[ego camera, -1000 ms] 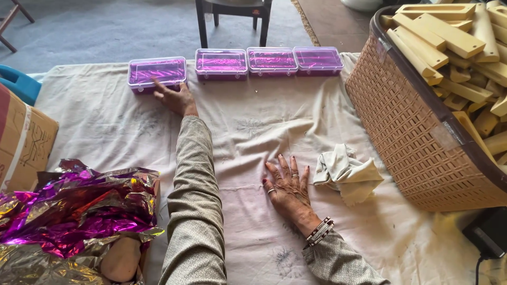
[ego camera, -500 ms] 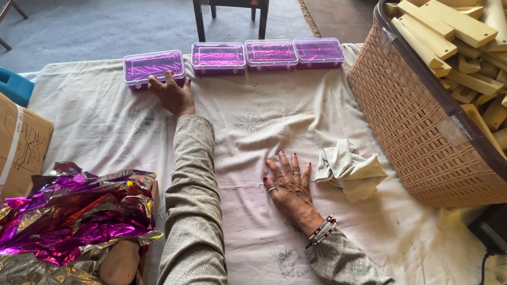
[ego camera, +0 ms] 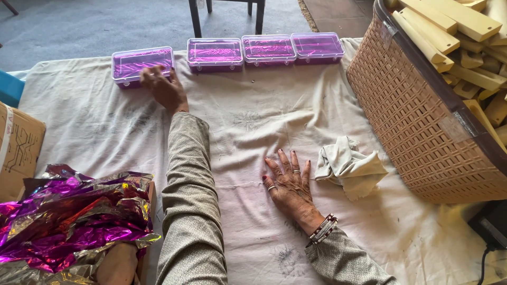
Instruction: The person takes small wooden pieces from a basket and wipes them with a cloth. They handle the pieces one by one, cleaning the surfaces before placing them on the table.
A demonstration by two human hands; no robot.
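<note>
I am reaching my left hand [ego camera: 163, 88] across the cream, ink-smudged cloth-covered table [ego camera: 253, 121] to the far edge, where my fingers are resting spread against the near side of a clear plastic box with purple contents [ego camera: 141, 64]; they are touching it, not closed around it. That box is sitting slightly apart, to the left of a row of 3 matching clear purple-filled boxes [ego camera: 266, 49] lined up edge to edge along the table's far side.

My right hand [ego camera: 288, 182] is lying flat on the cloth near the middle of the table, palm down, fingers fanned out and holding nothing, with rings on the fingers and beaded bracelets at the wrist. Just beside it, to the right, a crumpled pale cloth rag [ego camera: 349, 168] is lying in a heap, apart from my fingertips.

At the right, a beige woven plastic basket [ego camera: 422, 121] is standing filled with pale wooden blocks [ego camera: 449, 21]. At the lower left, a bundle of shiny purple and silver foil [ego camera: 68, 216] is spilling beside a brown cardboard box [ego camera: 18, 148].
</note>
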